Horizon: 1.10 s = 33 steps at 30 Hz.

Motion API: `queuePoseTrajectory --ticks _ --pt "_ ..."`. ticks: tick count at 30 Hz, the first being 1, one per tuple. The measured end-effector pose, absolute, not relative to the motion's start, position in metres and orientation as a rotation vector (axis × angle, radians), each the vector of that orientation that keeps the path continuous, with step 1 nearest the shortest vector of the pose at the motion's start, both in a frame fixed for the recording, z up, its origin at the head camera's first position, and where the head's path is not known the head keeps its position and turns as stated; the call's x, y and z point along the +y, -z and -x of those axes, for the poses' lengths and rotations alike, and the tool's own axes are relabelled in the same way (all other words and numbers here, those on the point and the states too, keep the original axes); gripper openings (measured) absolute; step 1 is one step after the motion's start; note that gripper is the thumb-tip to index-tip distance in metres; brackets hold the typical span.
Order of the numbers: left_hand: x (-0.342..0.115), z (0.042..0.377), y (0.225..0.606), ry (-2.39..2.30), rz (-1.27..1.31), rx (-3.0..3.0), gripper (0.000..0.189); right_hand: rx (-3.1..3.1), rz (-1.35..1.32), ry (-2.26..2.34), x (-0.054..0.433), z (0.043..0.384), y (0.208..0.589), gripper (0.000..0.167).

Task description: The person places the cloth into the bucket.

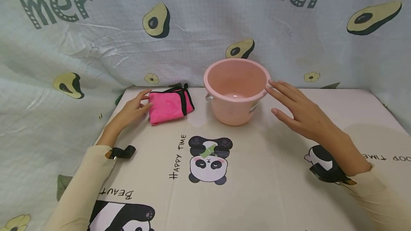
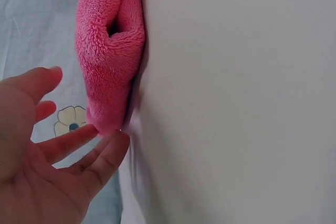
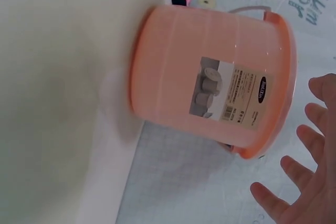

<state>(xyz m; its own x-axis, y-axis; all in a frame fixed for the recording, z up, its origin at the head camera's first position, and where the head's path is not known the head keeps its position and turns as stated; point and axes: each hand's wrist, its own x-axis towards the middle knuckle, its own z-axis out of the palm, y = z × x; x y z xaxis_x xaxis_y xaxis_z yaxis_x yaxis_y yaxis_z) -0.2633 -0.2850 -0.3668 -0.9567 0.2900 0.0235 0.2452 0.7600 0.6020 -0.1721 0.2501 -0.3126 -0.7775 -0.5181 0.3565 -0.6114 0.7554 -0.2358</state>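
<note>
A folded bright pink plush cloth with black edging (image 1: 166, 107) lies at the back left of the table. My left hand (image 1: 131, 112) is at its left edge with fingers loosely bent. In the left wrist view the fingertips are at the end of the cloth (image 2: 107, 51), not wrapped round it; whether they touch is hard to tell. To the right of the cloth stands an upright pink plastic bucket (image 1: 232, 112). Beside its rim I hold my right hand (image 1: 300, 113) with the fingers spread. In the right wrist view those fingers are apart from the bucket (image 3: 168, 61).
The table (image 1: 257, 195) wears a pale cover printed with pandas and words. Behind and to the left hangs a light sheet (image 1: 199, 20) with avocado prints. A paper label (image 3: 231, 93) is stuck on the bucket's side, and a handle (image 1: 209, 97) joins near its rim.
</note>
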Motion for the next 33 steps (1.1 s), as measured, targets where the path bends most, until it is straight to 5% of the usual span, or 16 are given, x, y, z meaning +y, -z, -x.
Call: queuePoseTrajectory --ticks 17,33 --pt "-0.303 0.287 0.370 -1.246 -0.413 2.529 0.073 -2.724 -0.760 -0.996 0.243 0.222 0.302 0.059" --pt "-0.295 0.292 0.374 -1.358 -0.339 2.563 0.060 -2.781 -0.721 -1.055 0.243 0.241 0.311 0.054"
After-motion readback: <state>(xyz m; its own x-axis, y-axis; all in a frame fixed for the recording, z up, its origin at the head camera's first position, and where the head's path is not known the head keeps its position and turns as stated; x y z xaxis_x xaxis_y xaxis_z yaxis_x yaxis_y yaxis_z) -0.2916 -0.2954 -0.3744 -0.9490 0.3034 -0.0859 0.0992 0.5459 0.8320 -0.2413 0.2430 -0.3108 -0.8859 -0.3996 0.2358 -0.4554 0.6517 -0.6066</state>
